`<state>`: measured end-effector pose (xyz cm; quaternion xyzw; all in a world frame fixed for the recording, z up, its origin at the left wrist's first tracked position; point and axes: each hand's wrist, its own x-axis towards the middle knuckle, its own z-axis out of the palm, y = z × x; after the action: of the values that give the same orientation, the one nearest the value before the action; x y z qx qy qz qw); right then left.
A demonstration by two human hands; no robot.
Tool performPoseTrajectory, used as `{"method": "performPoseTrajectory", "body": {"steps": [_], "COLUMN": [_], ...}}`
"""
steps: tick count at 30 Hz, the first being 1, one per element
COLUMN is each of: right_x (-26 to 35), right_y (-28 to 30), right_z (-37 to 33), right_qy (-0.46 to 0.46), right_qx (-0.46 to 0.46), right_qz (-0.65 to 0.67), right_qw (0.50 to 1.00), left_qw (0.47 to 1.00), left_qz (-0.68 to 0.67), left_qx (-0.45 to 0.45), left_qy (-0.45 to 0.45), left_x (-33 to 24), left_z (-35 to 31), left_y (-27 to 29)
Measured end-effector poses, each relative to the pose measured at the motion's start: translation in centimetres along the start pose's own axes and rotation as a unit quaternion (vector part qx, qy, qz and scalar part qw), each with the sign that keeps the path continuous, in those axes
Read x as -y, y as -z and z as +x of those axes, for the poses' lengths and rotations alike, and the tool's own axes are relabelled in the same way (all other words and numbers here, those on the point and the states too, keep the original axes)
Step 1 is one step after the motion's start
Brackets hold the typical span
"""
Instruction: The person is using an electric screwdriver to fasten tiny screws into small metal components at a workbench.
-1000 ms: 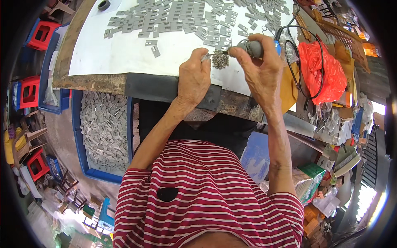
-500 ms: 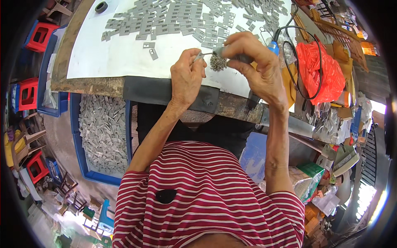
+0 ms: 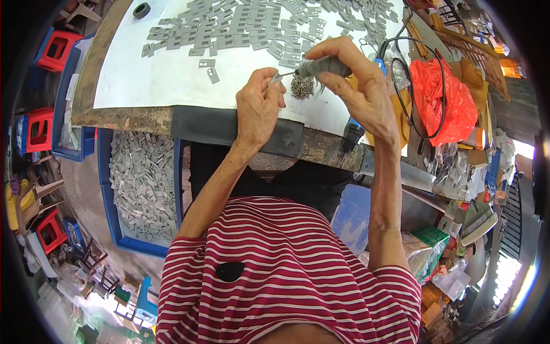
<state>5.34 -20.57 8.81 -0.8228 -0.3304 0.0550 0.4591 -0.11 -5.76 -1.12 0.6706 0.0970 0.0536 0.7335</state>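
Observation:
My left hand [image 3: 259, 109] is closed, pinching a small grey piece [image 3: 275, 78] between thumb and fingers above the near part of the table. Its holes are hidden by the fingertips. With my right hand [image 3: 361, 86] I hold a screwdriver [image 3: 327, 67] by its thick dark-grey handle, fingers over the top and thumb below, a loose grip. The thin shaft points left and its tip meets the grey piece. Right under the shaft lies a small heap of tiny metal screws [image 3: 302, 88]. Many flat grey pieces with a slot [image 3: 232, 39] cover the far part of the white sheet.
White sheeting [image 3: 154, 80] covers the worn wooden table [image 3: 137, 119]. A black tape roll [image 3: 141, 10] lies far left. At right are a red plastic bag [image 3: 441, 97], a black cable [image 3: 404, 109] and a blue-and-black tool [image 3: 353, 133]. A blue crate [image 3: 106, 200] full of grey pieces stands lower left.
My right hand's fingers have spread and shifted right along the screwdriver handle, showing more of it. The left hand and grey piece have stayed in place.

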Motion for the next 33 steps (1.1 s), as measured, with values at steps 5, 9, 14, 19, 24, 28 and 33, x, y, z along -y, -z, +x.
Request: {"method": "performPoseTrajectory", "body": {"steps": [5, 9, 14, 19, 24, 28, 33], "right_x": [0.7, 0.1, -1.5, 0.3, 0.3, -0.6, 0.6], "right_y": [-1.2, -1.5, -0.6, -1.2, -0.9, -0.6, -1.5], "right_z": [0.1, 0.1, 0.6, 0.4, 0.1, 0.3, 0.0], "right_qy": [-0.019, -0.061, 0.167, 0.068, 0.047, 0.112, 0.015], "right_qx": [-0.080, -0.096, -0.070, -0.118, -0.074, -0.050, -0.133], "right_qz": [-0.208, -0.239, -0.077, -0.215, -0.141, -0.042, -0.246], "right_qw": [0.975, 0.964, 0.981, 0.967, 0.986, 0.992, 0.960], "left_qw": [1.000, 1.000, 1.000, 1.000, 1.000, 1.000, 1.000], "left_qz": [0.011, 0.003, 0.009, 0.005, -0.005, -0.007, 0.008], "left_qx": [0.003, 0.002, 0.004, -0.003, 0.004, 0.007, -0.003], "left_qy": [0.005, 0.001, 0.002, 0.011, 0.003, 0.003, -0.012], "left_x": [0.0, 0.4, 0.1, 0.1, 0.2, 0.0, 0.2], "left_z": [-0.1, -0.1, -0.1, -0.1, -0.1, -0.1, -0.1], "left_y": [-0.1, 0.1, 0.0, 0.1, 0.1, -0.1, -0.1]}}
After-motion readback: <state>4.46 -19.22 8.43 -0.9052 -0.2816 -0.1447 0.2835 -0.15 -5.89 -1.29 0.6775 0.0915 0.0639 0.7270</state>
